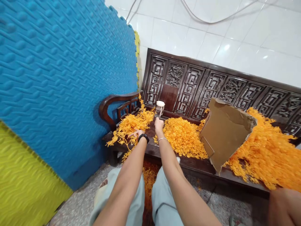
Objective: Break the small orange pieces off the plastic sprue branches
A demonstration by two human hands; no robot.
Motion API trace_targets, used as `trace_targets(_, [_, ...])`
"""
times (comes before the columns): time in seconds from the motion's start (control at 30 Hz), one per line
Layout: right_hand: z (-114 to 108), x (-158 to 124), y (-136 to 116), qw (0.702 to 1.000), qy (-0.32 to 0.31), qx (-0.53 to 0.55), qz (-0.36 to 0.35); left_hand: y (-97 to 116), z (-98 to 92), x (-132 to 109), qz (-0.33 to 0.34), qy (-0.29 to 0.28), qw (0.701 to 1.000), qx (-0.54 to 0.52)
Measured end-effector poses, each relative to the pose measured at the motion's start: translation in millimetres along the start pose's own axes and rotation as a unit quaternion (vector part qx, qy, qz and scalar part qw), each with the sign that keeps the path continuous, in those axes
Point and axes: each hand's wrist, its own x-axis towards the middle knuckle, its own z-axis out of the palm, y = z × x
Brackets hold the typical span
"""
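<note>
My left hand [135, 133], with a black watch on the wrist, rests with fingers spread on a heap of orange plastic sprigs [131, 125] at the left end of a dark carved wooden bench [188, 84]. My right hand [159, 124], a thin bracelet on its wrist, is closed on the bench seat just below a small clear jar with a white lid [160, 109]; what its fingers hold is hidden. A second pile of orange pieces [182, 136] lies right of that hand.
A torn cardboard box [223, 133] lies tilted on the bench, with a large orange heap [268, 153] beyond it. Blue and yellow foam mats [58, 78] lean at the left. More orange bits [148, 182] lie on the floor between my knees. Another person's knee [284, 207] shows at bottom right.
</note>
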Motion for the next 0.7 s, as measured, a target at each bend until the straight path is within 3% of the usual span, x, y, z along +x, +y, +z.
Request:
trace_targets(0.13, [-3, -4, -6, 0.999, 0.04, -0.022, 0.005, 1, 2.5, 4, 0.015, -0.031, 0.995, 0.097])
trace_targets(0.33, [-10, -17, -13, 0.991, 0.12, -0.056, 0.034, 9, 6.7, 20, 0.105, -0.08, 0.974, 0.183])
trace_targets(0.53, [-24, -22, -16, 0.982, 0.174, -0.05, 0.043, 10, 9.8, 26, 0.23, -0.106, 0.944, 0.213])
trace_targets(0.7, [-36, -19, -21, 0.981, 0.189, -0.033, 0.018, 14, 9.5, 23, 0.313, -0.092, 0.922, 0.206])
